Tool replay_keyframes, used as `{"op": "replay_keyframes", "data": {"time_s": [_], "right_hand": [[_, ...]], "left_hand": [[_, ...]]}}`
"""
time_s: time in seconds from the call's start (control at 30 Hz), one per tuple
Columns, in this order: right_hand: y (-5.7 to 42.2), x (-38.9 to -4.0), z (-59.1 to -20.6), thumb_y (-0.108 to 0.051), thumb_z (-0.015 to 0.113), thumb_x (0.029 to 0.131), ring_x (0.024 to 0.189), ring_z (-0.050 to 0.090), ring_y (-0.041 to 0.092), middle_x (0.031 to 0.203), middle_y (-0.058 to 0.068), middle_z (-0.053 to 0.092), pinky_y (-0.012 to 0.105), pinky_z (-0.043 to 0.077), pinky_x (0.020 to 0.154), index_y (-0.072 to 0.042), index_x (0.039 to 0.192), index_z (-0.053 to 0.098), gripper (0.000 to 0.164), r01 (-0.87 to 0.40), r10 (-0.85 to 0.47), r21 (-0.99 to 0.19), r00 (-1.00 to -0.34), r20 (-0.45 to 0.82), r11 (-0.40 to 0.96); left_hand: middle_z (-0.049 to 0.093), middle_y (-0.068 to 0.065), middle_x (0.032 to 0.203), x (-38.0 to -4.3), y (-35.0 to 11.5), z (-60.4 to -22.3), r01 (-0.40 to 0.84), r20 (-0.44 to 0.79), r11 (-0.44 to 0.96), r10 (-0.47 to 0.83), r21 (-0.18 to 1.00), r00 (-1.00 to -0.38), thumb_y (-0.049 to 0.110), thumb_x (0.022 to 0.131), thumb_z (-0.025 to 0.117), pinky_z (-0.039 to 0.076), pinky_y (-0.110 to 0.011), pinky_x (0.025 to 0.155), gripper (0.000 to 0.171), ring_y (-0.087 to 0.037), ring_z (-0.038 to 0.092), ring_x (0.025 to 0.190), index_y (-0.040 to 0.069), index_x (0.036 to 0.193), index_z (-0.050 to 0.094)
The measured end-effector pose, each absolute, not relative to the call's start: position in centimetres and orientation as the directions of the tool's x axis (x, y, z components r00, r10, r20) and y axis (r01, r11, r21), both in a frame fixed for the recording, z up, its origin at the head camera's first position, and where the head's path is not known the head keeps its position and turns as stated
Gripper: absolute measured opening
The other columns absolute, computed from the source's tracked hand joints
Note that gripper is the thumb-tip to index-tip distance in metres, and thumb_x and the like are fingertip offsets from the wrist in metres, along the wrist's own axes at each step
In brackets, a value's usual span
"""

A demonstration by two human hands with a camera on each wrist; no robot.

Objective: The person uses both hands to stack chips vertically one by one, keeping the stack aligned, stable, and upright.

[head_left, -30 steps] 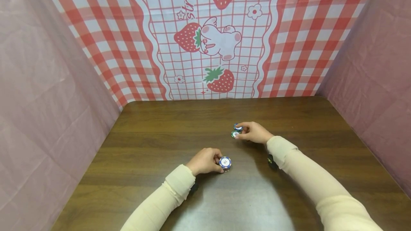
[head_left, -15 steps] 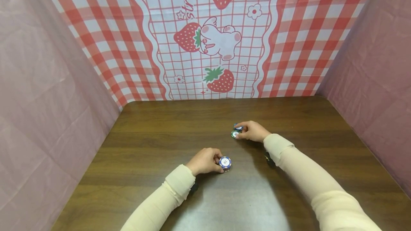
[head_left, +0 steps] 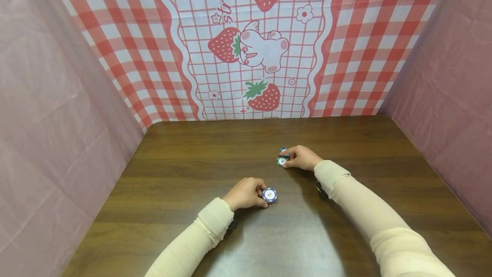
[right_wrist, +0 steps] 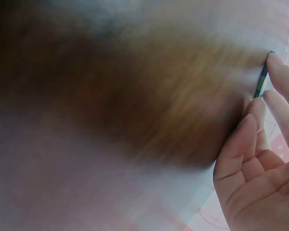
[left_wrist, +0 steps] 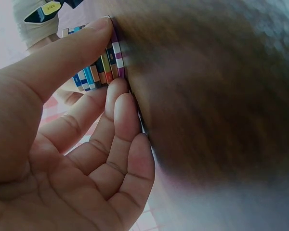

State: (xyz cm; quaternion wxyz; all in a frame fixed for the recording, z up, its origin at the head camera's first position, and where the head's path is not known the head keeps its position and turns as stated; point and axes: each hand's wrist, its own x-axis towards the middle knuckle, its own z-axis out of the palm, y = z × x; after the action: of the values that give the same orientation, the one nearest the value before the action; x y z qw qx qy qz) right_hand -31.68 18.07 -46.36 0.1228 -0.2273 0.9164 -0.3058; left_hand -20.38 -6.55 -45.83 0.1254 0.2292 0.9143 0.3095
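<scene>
My left hand [head_left: 246, 193] grips a stack of poker chips [left_wrist: 98, 72] from its left side, thumb in front and fingers behind. The top chip is blue and white with a number on its face. Farther back and to the right, a green poker chip [head_left: 282, 162] lies flat on the table. My right hand [head_left: 303, 157] pinches it, with the thumb at its near edge and the index fingertip at its far edge. A blue poker chip [head_left: 283, 151] lies right behind the green one, partly covered by the index finger.
Brown wooden table [head_left: 184, 161] under both hands. A red-and-white checked cloth [head_left: 146, 54] with strawberries hangs along the back edge. Pink cloths [head_left: 50, 140] hang at both sides.
My right index fingertip has shifted from over the blue chip toward the gap between the two chips. The right forearm has moved slightly left. My left hand and its stack have stayed put.
</scene>
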Motion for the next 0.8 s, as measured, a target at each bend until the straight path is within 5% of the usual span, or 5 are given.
{"op": "replay_keyframes", "data": {"time_s": [0.8], "right_hand": [[18.18,-32.15,-46.28,-0.022,0.079,0.081,0.06,0.044,0.01,0.068,-0.002,0.054,0.025,0.037,0.057,-0.011,0.125,0.068,0.046,-0.353,-0.517,-0.614,-0.849,-0.107,0.706]], "left_hand": [[0.067,0.003,0.078,-20.37,-6.57,-45.78,0.349,-0.081,0.703,0.499,0.62,-0.863,0.018,0.069,0.088,0.045,-0.02,0.067,0.032,-0.003,0.053,0.068,0.011,0.093,0.069]]}}
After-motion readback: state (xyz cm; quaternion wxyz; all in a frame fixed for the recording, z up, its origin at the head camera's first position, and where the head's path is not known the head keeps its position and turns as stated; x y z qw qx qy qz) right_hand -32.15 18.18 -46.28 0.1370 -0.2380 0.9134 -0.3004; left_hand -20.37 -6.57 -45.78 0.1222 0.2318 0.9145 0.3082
